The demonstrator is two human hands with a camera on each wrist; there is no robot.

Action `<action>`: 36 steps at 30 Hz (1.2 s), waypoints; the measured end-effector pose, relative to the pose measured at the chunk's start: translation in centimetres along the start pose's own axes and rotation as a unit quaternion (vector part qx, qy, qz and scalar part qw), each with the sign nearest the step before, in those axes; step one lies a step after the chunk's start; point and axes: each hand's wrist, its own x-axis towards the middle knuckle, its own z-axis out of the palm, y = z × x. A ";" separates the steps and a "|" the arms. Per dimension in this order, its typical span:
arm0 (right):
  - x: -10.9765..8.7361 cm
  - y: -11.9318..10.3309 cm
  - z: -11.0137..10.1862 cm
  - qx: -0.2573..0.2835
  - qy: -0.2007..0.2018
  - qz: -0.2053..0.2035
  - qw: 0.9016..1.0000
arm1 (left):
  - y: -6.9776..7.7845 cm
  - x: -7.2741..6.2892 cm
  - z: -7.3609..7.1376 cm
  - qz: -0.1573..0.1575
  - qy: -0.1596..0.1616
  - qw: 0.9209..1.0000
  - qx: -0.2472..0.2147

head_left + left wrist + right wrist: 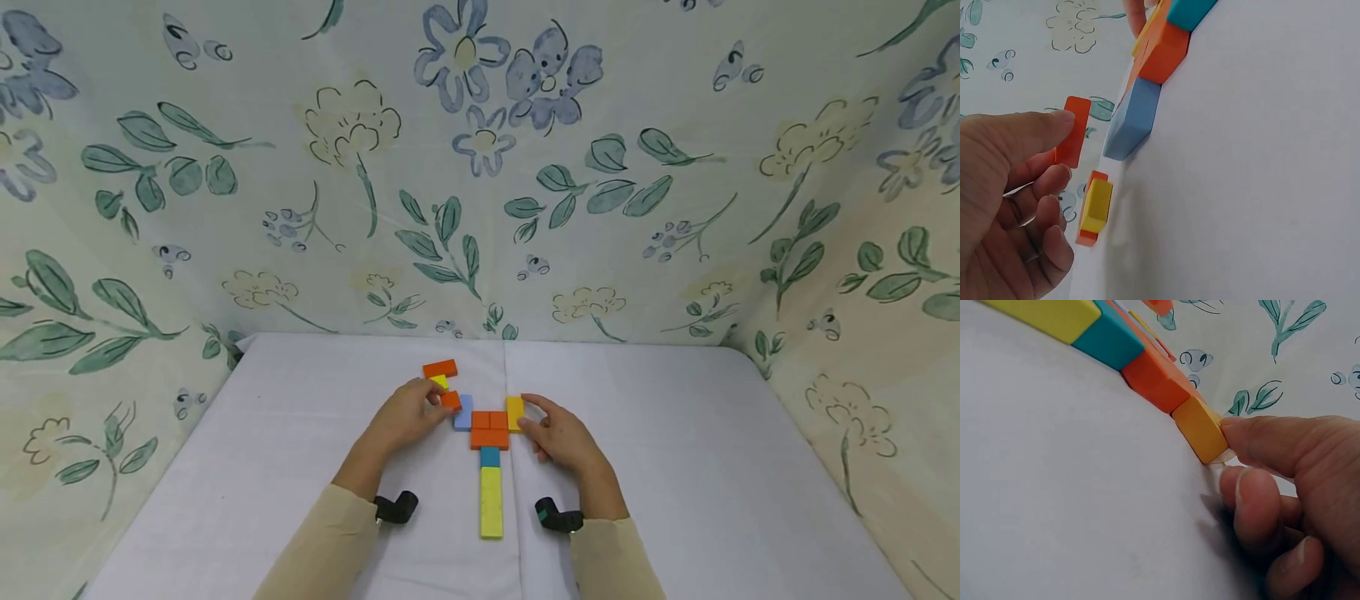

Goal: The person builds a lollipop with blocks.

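Note:
My left hand (pixel 405 414) pinches a small orange-red block (pixel 1075 134) between thumb and fingers, above the table in the left wrist view. Beyond it lie a yellow block (pixel 439 382) and another orange-red block (pixel 439 367). My right hand (pixel 566 433) holds an amber-yellow block (pixel 514 414) at its right side, thumb at the near part and index finger at the far end. That block adjoins a group of orange blocks (pixel 489 437), with a light blue block (pixel 464 413) on the group's left. A teal block (pixel 490 457) and a long yellow block (pixel 491 502) extend toward me.
A white cloth (pixel 675 467) with a crease down the middle covers the table. Flower-patterned fabric (pixel 480 208) rises behind it and at both sides. A black wrist camera (pixel 397 507) sits on the left wrist, another camera (pixel 558 517) on the right.

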 end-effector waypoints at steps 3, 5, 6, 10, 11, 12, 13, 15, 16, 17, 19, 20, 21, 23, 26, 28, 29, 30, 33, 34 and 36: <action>0.0 0.1 0.0 0.003 -0.002 0.001 1.000 | 1.1 0.5 0.5 0.022 -0.012 1.000 0.005; 0.0 0.1 -0.1 0.005 -0.004 0.005 1.000 | 1.8 0.9 0.8 0.036 -0.024 0.999 0.005; 0.1 0.1 -0.1 0.006 -0.004 0.006 1.000 | 2.1 1.1 1.0 0.042 -0.029 0.999 0.008; 0.1 0.1 -0.1 0.007 -0.003 0.007 1.000 | 3.2 2.0 1.9 0.052 -0.044 0.998 0.014; 0.1 0.1 -0.1 0.007 -0.003 0.006 1.000 | 3.4 2.3 2.1 0.053 -0.047 0.997 0.018; 0.1 0.1 -0.1 0.008 -0.003 0.005 1.000 | 3.5 2.5 2.3 0.053 -0.047 0.997 0.023; 0.1 0.1 -0.2 0.008 -0.004 0.003 1.000 | 3.7 2.7 2.5 0.052 -0.048 0.997 0.027; 0.1 0.2 -0.1 0.010 -0.005 -0.001 1.000 | 4.1 3.1 2.7 0.052 -0.049 0.997 0.036; 0.1 0.2 -0.1 0.012 -0.006 -0.003 1.000 | 4.3 3.3 2.8 0.053 -0.050 0.997 0.041; 0.1 0.2 -0.1 0.011 -0.006 -0.006 1.000 | 4.5 3.4 2.8 0.051 -0.052 0.997 0.041; 0.1 0.2 -0.1 0.011 -0.006 -0.010 1.000 | 5.0 3.6 3.0 0.045 -0.056 0.997 0.041; 0.1 0.2 -0.1 0.010 -0.005 -0.011 1.000 | 5.1 3.7 3.1 0.042 -0.059 0.997 0.040; 0.1 0.2 -0.1 0.009 -0.005 -0.013 1.000 | 5.2 3.8 3.2 0.039 -0.063 0.996 0.039; 0.2 0.3 -0.1 0.011 -0.004 -0.011 1.000 | 5.4 4.0 3.4 0.031 -0.068 0.996 0.040; 0.2 0.3 0.0 0.012 -0.005 -0.011 1.000 | 5.6 4.1 3.6 0.022 -0.076 0.996 0.044; 0.2 0.3 0.0 0.012 -0.004 -0.011 1.000 | 5.6 4.0 3.6 0.019 -0.079 0.996 0.045; 0.2 0.3 0.0 0.011 -0.004 -0.011 1.000 | 5.7 4.0 3.6 0.019 -0.081 0.996 0.044; 0.2 0.4 0.0 0.011 -0.003 -0.011 1.000 | 5.7 4.0 3.5 0.021 -0.081 0.995 0.045; 0.3 0.4 0.0 0.009 -0.001 -0.009 1.000 | 5.8 3.9 3.5 0.028 -0.080 0.995 0.051; 0.3 0.4 0.0 0.010 -0.001 -0.009 1.000 | 5.8 3.9 3.5 0.030 -0.079 0.995 0.054; 0.3 0.4 0.0 0.012 -0.001 -0.008 1.000 | 5.8 3.8 3.6 0.032 -0.076 0.995 0.060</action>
